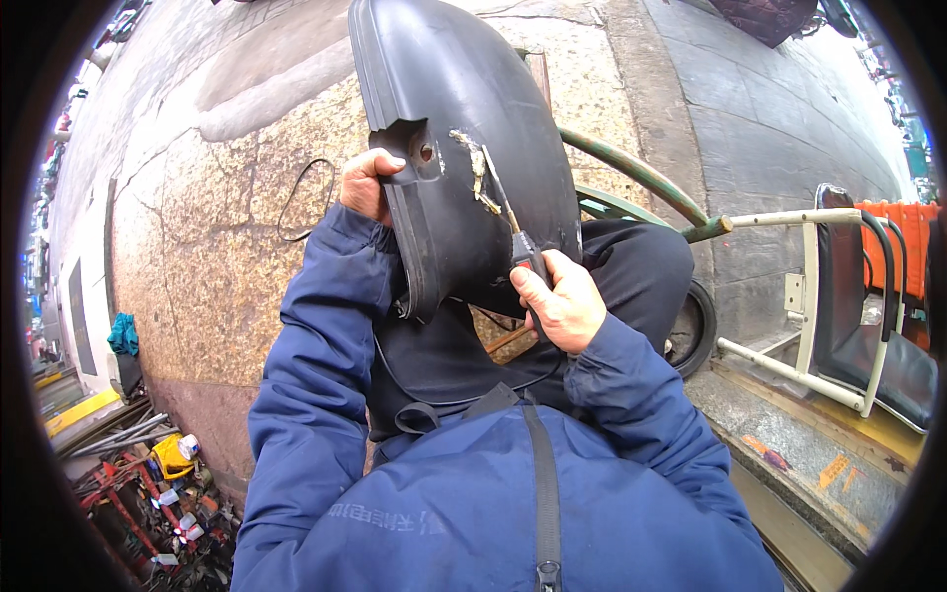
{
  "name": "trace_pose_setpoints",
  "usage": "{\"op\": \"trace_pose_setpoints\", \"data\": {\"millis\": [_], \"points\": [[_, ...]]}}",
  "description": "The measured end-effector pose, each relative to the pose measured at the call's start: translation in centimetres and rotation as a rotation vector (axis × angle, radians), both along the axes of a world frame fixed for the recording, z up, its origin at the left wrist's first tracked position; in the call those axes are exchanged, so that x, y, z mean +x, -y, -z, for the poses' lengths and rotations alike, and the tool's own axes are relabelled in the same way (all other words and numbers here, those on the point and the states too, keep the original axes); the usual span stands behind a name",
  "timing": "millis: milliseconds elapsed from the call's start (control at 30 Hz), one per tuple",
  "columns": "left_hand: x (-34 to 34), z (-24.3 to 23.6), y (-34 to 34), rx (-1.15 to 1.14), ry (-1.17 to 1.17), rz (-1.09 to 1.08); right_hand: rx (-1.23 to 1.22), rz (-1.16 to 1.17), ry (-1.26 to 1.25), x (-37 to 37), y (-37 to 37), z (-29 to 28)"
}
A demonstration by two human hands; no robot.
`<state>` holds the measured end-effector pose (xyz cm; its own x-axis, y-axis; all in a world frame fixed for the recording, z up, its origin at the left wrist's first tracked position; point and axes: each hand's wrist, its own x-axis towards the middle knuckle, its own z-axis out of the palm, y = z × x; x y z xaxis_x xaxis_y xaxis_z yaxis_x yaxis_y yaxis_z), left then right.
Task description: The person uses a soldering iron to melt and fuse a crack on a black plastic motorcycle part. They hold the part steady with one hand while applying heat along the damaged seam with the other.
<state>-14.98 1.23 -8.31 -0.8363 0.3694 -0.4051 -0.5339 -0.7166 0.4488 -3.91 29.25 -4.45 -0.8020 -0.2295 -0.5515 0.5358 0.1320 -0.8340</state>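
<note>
A large black plastic fender [523, 118] leans across my lap, its curved face towards me. My left hand [367, 184] is closed around its left edge, beside a notch with a round hole. In my right hand [562, 302] is a soldering iron [530, 259] with a black and red handle, a brass-coloured collar and a thin shaft. Its tip lies close to a ragged, pale yellowish seam [473, 163] on the fender; whether they touch I cannot tell.
On the right stands a chair [838, 296] with a cream metal frame, near a small black wheel [698, 331]. A worn green pole [636, 168] juts out behind the fender. Tools and parts [148, 503] clutter the lower left. A thin black cord [286, 212] loops on the pavement.
</note>
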Motion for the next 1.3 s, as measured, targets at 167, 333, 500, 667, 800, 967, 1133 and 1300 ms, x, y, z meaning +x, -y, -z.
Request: {"op": "trace_pose_setpoints", "data": {"millis": [167, 333, 500, 667, 800, 967, 1133, 1300], "points": [[-0.3, 0.6, -0.1, -0.005, 0.001, -0.033, 0.034, -0.033, -0.032, -0.1, 0.2, -0.1], [-0.4, 1.1, 0.1, -0.015, 0.004, -0.050, 0.102, -0.024, -0.085, -0.2, -0.1, 0.0], [-0.3, 0.9, 0.2, 0.034, -0.011, 0.000, 0.107, -0.033, -0.079, 0.0, -0.3, 0.3], [-0.3, 0.8, 0.2, 0.040, 0.000, 0.006, 0.106, -0.048, -0.124, -0.2, 0.1, 0.6], [-0.4, 1.0, 0.2, -0.008, -0.016, -0.027, 0.089, -0.040, -0.126, -0.3, -0.2, 0.5], [-0.3, 1.1, 0.3, 0.041, -0.020, 0.002, 0.268, -0.121, -0.315, -0.6, -0.5, 0.4], [-0.4, 1.2, 0.4, 0.061, -0.032, 0.021, 0.366, -0.180, -0.378, -1.1, -0.7, 0.0], [-0.4, 1.1, 0.3, 0.002, -0.039, -0.025, 0.380, -0.169, -0.453, -1.3, -0.7, 0.0]]}}
